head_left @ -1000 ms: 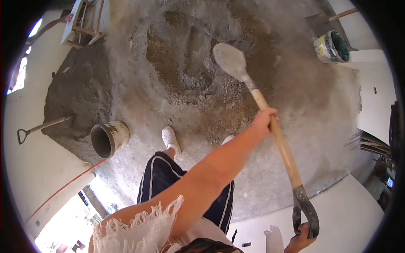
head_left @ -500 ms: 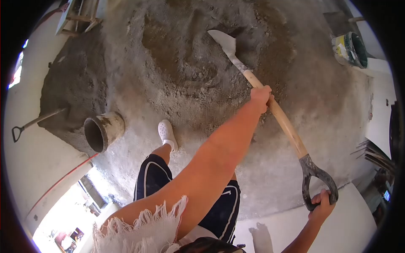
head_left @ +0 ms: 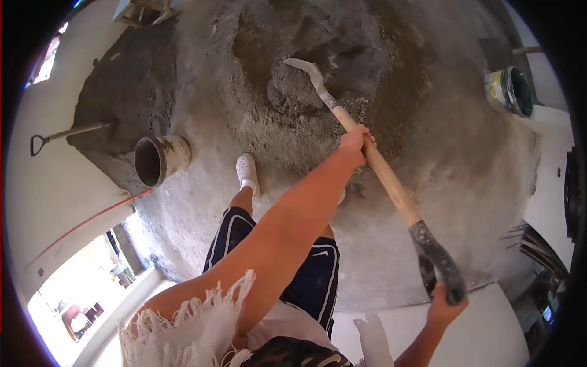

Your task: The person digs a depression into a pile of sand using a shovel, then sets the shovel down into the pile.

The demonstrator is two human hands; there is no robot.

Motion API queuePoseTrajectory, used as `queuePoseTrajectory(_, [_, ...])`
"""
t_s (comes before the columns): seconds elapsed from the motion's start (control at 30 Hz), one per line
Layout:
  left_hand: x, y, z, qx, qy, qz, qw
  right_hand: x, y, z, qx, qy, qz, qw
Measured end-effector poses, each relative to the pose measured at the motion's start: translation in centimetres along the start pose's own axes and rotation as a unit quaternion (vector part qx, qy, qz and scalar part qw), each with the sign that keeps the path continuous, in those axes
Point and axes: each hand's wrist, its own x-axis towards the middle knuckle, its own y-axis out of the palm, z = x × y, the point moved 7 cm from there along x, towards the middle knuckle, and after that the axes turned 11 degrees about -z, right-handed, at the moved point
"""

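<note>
A shovel (head_left: 391,181) with a wooden shaft stretches diagonally across the view. My left hand (head_left: 358,147) wraps round the shaft below the metal socket. Down at the right, my right hand (head_left: 446,306) grips the black D-shaped handle (head_left: 439,263). The pale blade (head_left: 307,70) is turned on its edge, against a clump of grey wet mix (head_left: 296,92). Around that clump spreads a ring-shaped mound of sandy, cement-like material (head_left: 269,131) on the floor.
A crusted bucket (head_left: 177,154) lies tipped at the left beside a dark sand pile (head_left: 122,79). A second shovel (head_left: 79,131) rests against that pile. Another bucket (head_left: 509,92) sits at the far right by the wall. My foot in a white clog (head_left: 247,171) stands near the mound.
The shovel has swung left and toward me, and its blade has rolled onto its edge. Both hands have moved left with it, still gripping. A clump now shows beside the blade.
</note>
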Motion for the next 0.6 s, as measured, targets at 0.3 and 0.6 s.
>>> queuePoseTrajectory(0.3, [-7.7, -3.9, -2.7, -0.016, 0.013, -0.003, 1.0, -6.9, -1.5, 15.1, 0.02, -0.453, 0.167, 0.875])
queuePoseTrajectory(0.6, [-10.9, -4.8, -1.9, 0.161, 0.094, -0.153, 0.971, -6.9, -1.4, 15.9, -0.1, -0.549, 0.428, 0.711])
